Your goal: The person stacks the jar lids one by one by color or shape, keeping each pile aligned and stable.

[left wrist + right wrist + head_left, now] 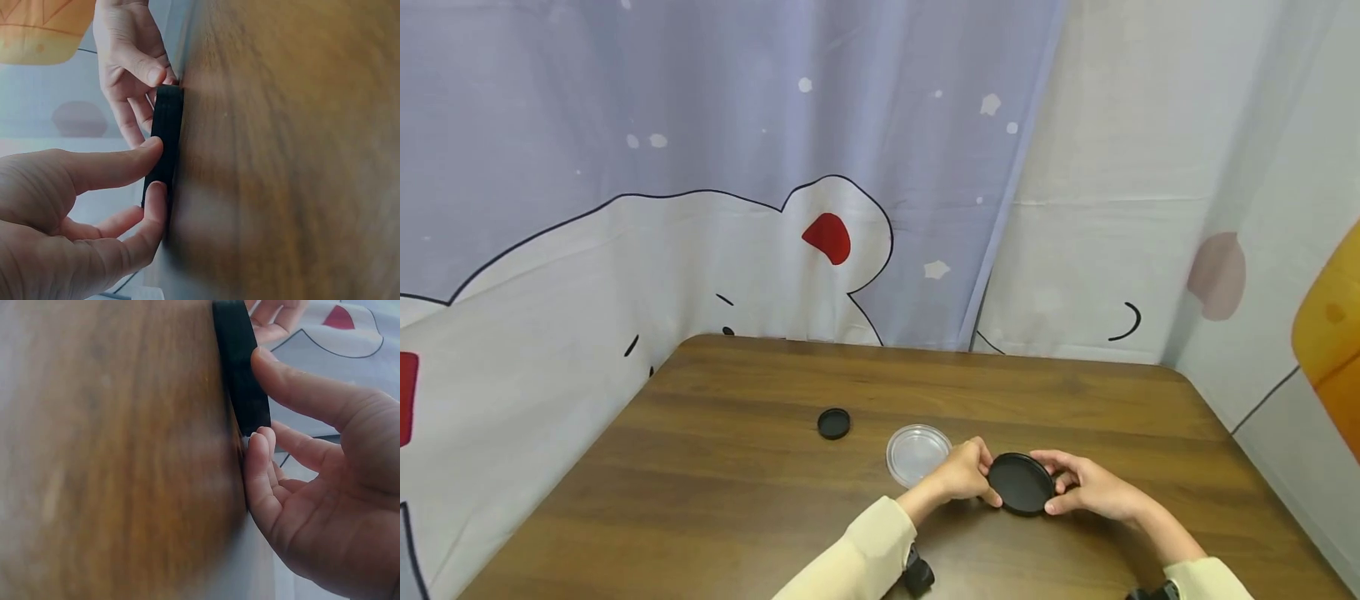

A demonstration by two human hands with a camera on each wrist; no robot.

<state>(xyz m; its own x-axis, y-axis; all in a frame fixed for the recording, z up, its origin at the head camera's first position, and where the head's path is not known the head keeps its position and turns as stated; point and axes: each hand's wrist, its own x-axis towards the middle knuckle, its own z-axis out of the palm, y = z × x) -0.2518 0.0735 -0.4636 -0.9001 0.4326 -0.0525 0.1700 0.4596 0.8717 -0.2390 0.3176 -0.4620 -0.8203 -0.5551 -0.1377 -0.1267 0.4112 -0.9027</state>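
Observation:
A large black round lid (1021,483), shallow with a raised rim, lies between the two hands near the front of the table. My left hand (958,473) grips its left edge, thumb on the near side and fingers farther round the rim. From the opposite side my right hand (1093,487) holds the right edge between thumb and fingers. Seen edge-on in the left wrist view, the black lid (167,122) is close over the wood. In the right wrist view the thumb presses on the side of the lid (240,369).
Just left of and behind the left hand lies a clear plastic round lid (917,455). Farther left is a small black round lid (833,423). The brown wooden table (722,500) ends at a printed curtain (715,267) at the back.

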